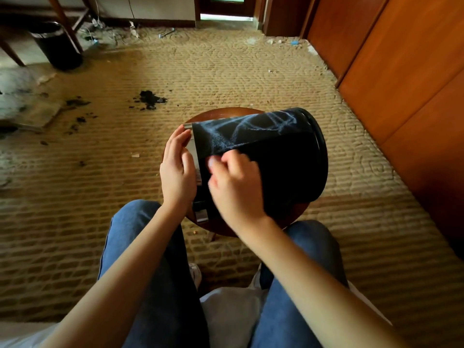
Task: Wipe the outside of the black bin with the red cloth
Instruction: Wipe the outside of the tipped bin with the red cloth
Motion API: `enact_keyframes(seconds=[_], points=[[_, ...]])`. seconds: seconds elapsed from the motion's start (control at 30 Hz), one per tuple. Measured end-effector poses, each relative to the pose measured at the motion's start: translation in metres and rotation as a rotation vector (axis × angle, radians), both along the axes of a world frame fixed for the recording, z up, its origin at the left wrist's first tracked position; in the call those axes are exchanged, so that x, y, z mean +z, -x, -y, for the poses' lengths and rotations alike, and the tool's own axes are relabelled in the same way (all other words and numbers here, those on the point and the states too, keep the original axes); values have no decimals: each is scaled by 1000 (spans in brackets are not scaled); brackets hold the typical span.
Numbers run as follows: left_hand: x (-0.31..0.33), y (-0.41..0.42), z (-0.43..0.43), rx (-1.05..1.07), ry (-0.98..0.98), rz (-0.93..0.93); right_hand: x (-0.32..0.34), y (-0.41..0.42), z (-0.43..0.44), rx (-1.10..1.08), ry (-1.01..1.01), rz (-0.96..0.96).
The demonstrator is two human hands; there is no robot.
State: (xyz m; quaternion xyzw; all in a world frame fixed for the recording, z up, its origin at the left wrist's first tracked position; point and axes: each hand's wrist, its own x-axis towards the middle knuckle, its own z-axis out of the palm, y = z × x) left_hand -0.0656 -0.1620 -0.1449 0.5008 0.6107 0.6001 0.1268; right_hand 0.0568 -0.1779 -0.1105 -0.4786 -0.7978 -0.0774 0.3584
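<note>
The black bin (288,156) lies sideways on the round stool (221,114), its base toward 2 o'clock, so that its wall faces up. The left hand (177,169), fingers straight, steadies the rim (192,146) at 9 o'clock. The right hand (236,189) is curled on the wall. No red cloth shows, so I cannot tell what it grips.

Head view — downward, forward, close overhead

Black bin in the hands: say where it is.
Head view, centre: the bin lies on its side on a round stool before the knees, left hand at its rim, right hand on its wall.
</note>
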Motion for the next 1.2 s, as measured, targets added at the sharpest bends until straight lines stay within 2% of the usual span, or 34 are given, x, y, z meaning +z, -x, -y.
enact_keyframes(seconds=[0.07, 0.17, 0.3, 0.4, 0.6, 0.73, 0.87, 0.97, 1.2], points=[[0, 1, 0, 2, 8, -8, -1, 7, 6, 60, -12, 18], [1, 0, 3, 1, 6, -8, 3, -33, -14, 75, 6, 19], [1, -2, 3, 4, 18, 26, 13, -111, -58, -233, 104, -51], [2, -5, 2, 11, 28, 57, 15, -104, -59, -360, 148, -125], [2, -1, 0, 3, 21, 40, 1, 14, 5, -34, -3, -1], [1, 0, 2, -9, 14, 25, 4, -15, -8, 59, 0, 25], [3, -3, 3, -3, 20, 65, 12, -101, -54, -212, 91, 15], [3, -5, 3, 5, 16, 74, 17, -108, -61, -380, 150, -75], [-2, 1, 2, -42, -4, 54, 1, 24, 9, -24, 7, 16]])
